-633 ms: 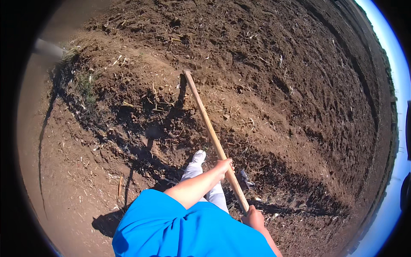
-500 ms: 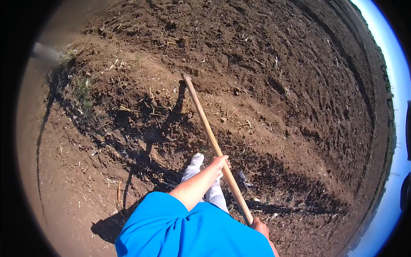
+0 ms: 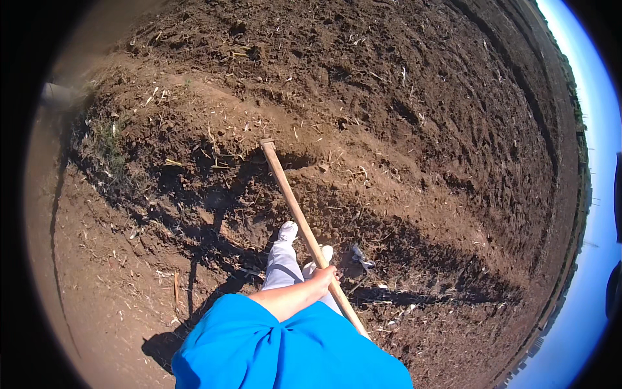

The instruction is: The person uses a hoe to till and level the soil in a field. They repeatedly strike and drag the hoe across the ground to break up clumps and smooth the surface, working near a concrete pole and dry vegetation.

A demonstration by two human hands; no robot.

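Note:
My left hand (image 3: 324,276) is closed round the wooden handle of a hoe (image 3: 297,211), just in front of my shins. The pale, straight handle slants from beside my blue shirt (image 3: 291,350) up to the dug soil ahead. Its far end meets the ground at the edge of a shaded hollow (image 3: 246,175), where the blade is hidden. My right hand is out of sight; the handle's near end disappears behind the shirt's lower right side.
Loose brown soil with dry straw and clods surrounds my light-coloured shoes (image 3: 288,231). A pale crumpled scrap (image 3: 361,257) lies right of my feet. Along the left runs a strip of smoother earth (image 3: 116,279). Ploughed field (image 3: 440,97) stretches ahead and right.
The hoe's far end has come nearer to me, into the soil. My left hand has drawn back toward my body with the handle. My right hand has gone out of view.

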